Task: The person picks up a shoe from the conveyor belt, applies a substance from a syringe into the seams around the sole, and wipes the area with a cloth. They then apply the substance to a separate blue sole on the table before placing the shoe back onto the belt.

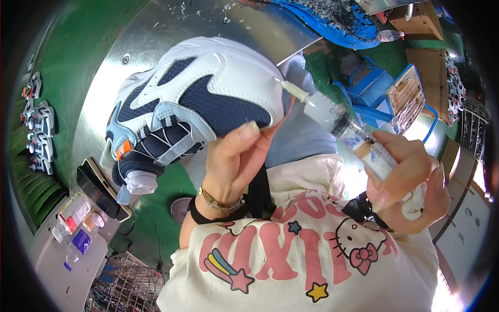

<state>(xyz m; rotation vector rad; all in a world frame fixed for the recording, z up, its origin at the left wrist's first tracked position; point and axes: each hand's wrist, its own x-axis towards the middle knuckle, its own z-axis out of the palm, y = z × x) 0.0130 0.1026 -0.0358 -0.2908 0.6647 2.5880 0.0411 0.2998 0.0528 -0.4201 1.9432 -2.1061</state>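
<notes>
A sneaker [223, 78] in white, navy mesh and light blue, with an orange tab, is tilted on its side at the middle left. A white plastic piece [141, 182] sticks out of its ankle opening. My left hand [241, 151] grips the sneaker near the toe, thumb on the upper and the other fingers largely hidden. My right hand [408, 182] is wrapped around a clear syringe [325, 110], its plunger end in the palm. The syringe's narrow tip meets or nearly meets the white toe edge; actual contact I cannot tell.
Behind the sneaker lies a shiny metal surface [161, 23]. At the left are a dark tablet-like device [101, 190], small bottles [78, 213] and several more sneakers [41, 135]. A blue chair [371, 91], cardboard boxes [421, 23] and a debris-strewn blue item [332, 21] stand at the right.
</notes>
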